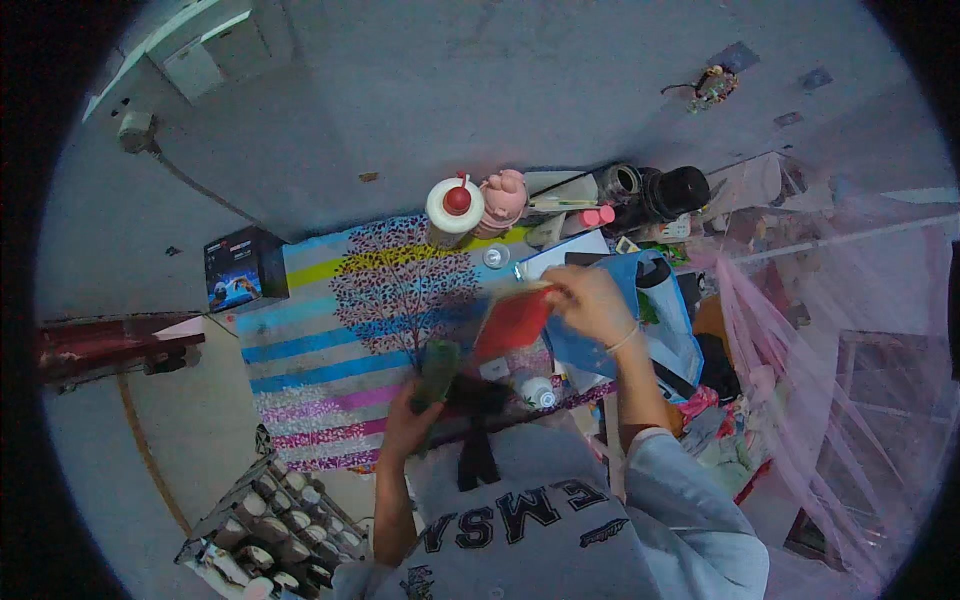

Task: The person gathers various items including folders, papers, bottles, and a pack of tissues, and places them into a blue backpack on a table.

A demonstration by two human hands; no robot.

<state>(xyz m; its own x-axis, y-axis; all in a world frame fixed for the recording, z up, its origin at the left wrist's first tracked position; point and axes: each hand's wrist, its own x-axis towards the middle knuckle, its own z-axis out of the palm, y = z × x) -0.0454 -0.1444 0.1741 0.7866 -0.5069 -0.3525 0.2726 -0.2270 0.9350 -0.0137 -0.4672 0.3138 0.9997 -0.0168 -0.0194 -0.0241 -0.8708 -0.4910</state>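
Note:
My left hand (412,424) is closed around a dark green, roughly rectangular object (439,366), blurred, near the front edge of the table. My right hand (596,300) pinches the upper right corner of a flat red item (514,322), perhaps a booklet, raised over the table; motion blurs it. Just right of the red item, partly under my right forearm, lies a blue bag (576,337) with its mouth toward the right. A small white bottle (537,392) stands by the table's front edge, between my two arms. Beside it is a small pale square item (494,369).
A striped tablecloth with a tree print (315,349) covers the table. Along the wall stand a red-capped white bottle (455,210), a pink container (501,202) and a black cylinder (679,191). A black box (244,270) sits left, a shoe rack (277,517) below, pink netting (772,360) right.

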